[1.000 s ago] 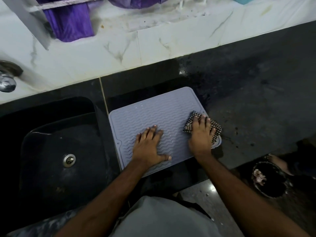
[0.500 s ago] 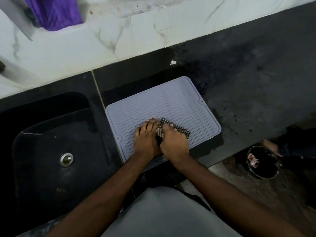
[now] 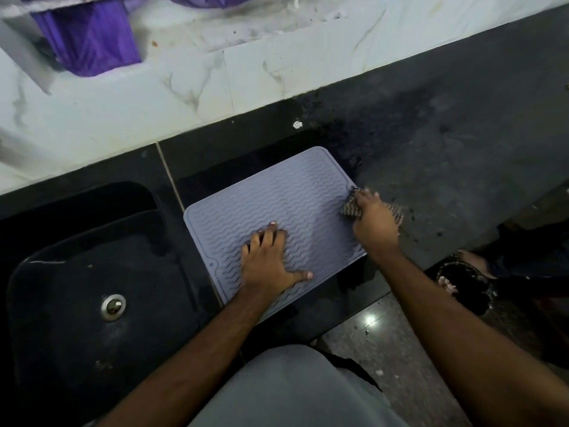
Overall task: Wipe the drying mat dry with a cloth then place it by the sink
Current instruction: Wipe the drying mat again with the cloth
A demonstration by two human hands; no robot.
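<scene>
A grey drying mat (image 3: 277, 195) with wavy ridges lies flat on the black counter (image 3: 446, 149), just right of the black sink (image 3: 77, 272). My left hand (image 3: 271, 260) presses flat on the mat's near part, fingers spread. My right hand (image 3: 374, 221) is at the mat's right edge, closed on a checked cloth (image 3: 349, 208) that is blurred by motion and partly hidden under the hand. Part of the cloth sticks out past the mat's edge over the counter.
The sink's drain (image 3: 113, 306) shows at the left. A marble backsplash (image 3: 184, 87) runs behind the counter, with a purple bag (image 3: 89, 38) hanging above. On the floor at the right stands a dark bin (image 3: 462, 285), beside someone's bare foot (image 3: 474, 261).
My right hand has swept the cloth from beside my left hand in the mat's middle out to the right edge. My left hand stays pressed on the mat.
</scene>
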